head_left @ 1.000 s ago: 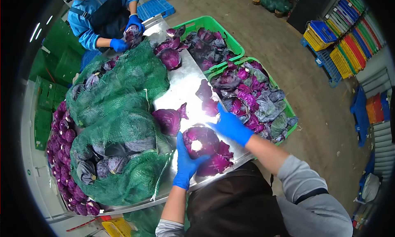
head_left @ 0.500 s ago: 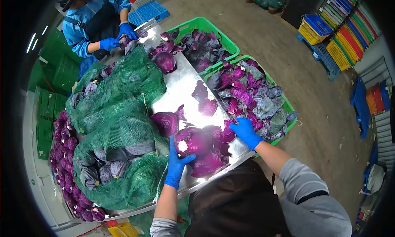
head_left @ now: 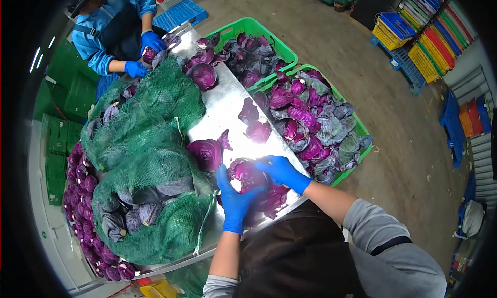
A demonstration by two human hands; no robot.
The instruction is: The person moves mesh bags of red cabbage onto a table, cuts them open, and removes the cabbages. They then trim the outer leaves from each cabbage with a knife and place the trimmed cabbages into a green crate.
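Note:
A peeled red cabbage (head_left: 245, 175) with a pale cut stem sits near the front of the metal table (head_left: 226, 104). My left hand (head_left: 235, 199), in a blue glove, grips its near left side. On the cabbage's right side lies my gloved right hand (head_left: 286, 173), its fingertips partly hidden and blurred. Loose purple leaves (head_left: 274, 200) rest beneath and beside it. Just to the left is a large cupped cabbage leaf (head_left: 206, 154). Two thinner leaves (head_left: 248, 112) lie farther back.
Green mesh sacks (head_left: 147, 194) of cabbages cover the table's left side, with trimmed cabbages (head_left: 85, 210) beyond. Two green crates (head_left: 366, 128) of leaves stand along the right edge. A co-worker in blue sleeves (head_left: 93, 54) handles a cabbage at the far end.
My right hand has come left from the crate's edge onto the cabbage. My left hand has shifted right around its near side, and the cabbage has turned slightly.

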